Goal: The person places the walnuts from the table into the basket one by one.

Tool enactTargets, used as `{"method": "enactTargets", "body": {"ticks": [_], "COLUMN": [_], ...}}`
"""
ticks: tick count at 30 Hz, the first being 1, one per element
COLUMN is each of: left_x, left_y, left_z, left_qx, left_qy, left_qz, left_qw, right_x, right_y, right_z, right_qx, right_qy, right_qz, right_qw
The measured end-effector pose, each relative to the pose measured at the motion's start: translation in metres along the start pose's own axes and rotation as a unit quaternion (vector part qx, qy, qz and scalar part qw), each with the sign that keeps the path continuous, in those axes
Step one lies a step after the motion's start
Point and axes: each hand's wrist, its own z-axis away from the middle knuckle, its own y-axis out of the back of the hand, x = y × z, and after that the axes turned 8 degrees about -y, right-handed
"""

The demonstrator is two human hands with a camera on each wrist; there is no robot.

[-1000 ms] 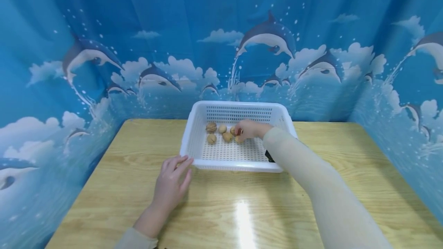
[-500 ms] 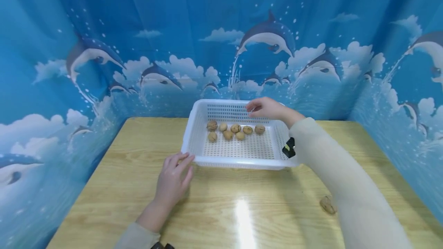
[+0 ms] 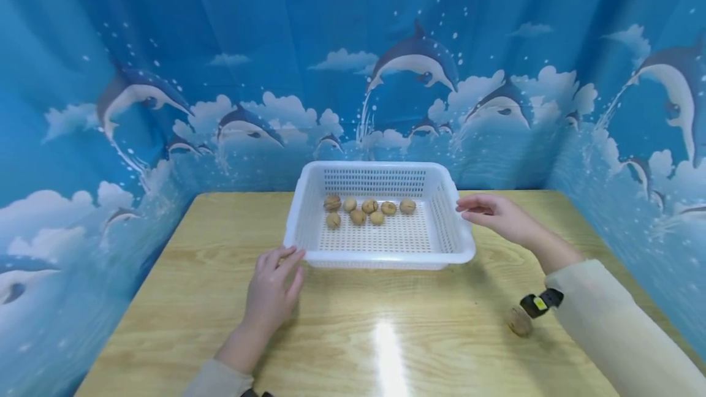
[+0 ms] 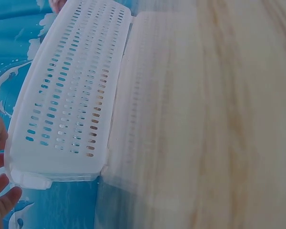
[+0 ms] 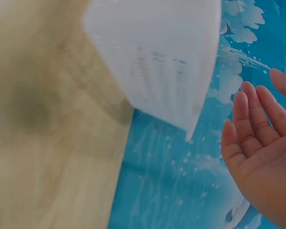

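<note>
A white perforated plastic basket (image 3: 380, 257) stands near the back of the table. Several walnuts (image 3: 358, 217) lie in its left and middle part, grouped in two loose rows. At the basket's near left corner, my left hand (image 3: 274, 293) rests its loosely extended fingertips on the rim; the left wrist view shows its fingers (image 4: 7, 200) at that corner. My right hand (image 3: 499, 218) is just outside the basket's right rim, holding nothing. In the right wrist view its palm (image 5: 271, 157) faces the camera with the fingers nearly straight.
One more walnut (image 3: 519, 321) sits on the wooden table (image 3: 353, 336) at the right, partly overlapped by the black wrist strap (image 3: 542, 302). A blue curtain (image 3: 331, 29) printed with dolphins hangs behind the table and along both sides.
My right hand has lifted out of the basket and moved right past its rim, leaving walnuts inside. The walnut on the table came into view from behind the sleeve. My left hand stayed put.
</note>
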Motion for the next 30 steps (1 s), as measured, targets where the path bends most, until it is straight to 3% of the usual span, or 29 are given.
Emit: {"method": "enactTargets", "body": {"ticks": [6, 13, 17, 22, 30], "left_x": [-0.002, -0.001, -0.001, -0.002, 0.000], "left_y": [-0.001, -0.001, -0.001, -0.002, -0.005], "left_z": [0.000, -0.001, -0.005, -0.010, -0.013], "left_qx": [0.016, 0.005, -0.001, 0.009, 0.008], "left_qy": [-0.009, -0.005, 0.000, 0.003, 0.012], "left_qz": [-0.004, -0.018, -0.031, -0.036, -0.038], "left_qw": [0.9998, 0.9998, 0.9995, 0.9993, 0.9992], "right_x": [0.034, 0.065, 0.077, 0.090, 0.101], "right_y": [-0.007, -0.016, -0.020, -0.024, -0.026], "right_z": [0.053, 0.092, 0.107, 0.116, 0.122], "right_qx": [0.013, -0.083, -0.133, -0.175, -0.166], "right_qy": [0.005, -0.038, -0.073, -0.072, -0.068], "right_qz": [0.018, 0.035, 0.022, 0.004, 0.034], "right_qw": [0.9997, 0.9952, 0.9881, 0.9819, 0.9832]}}
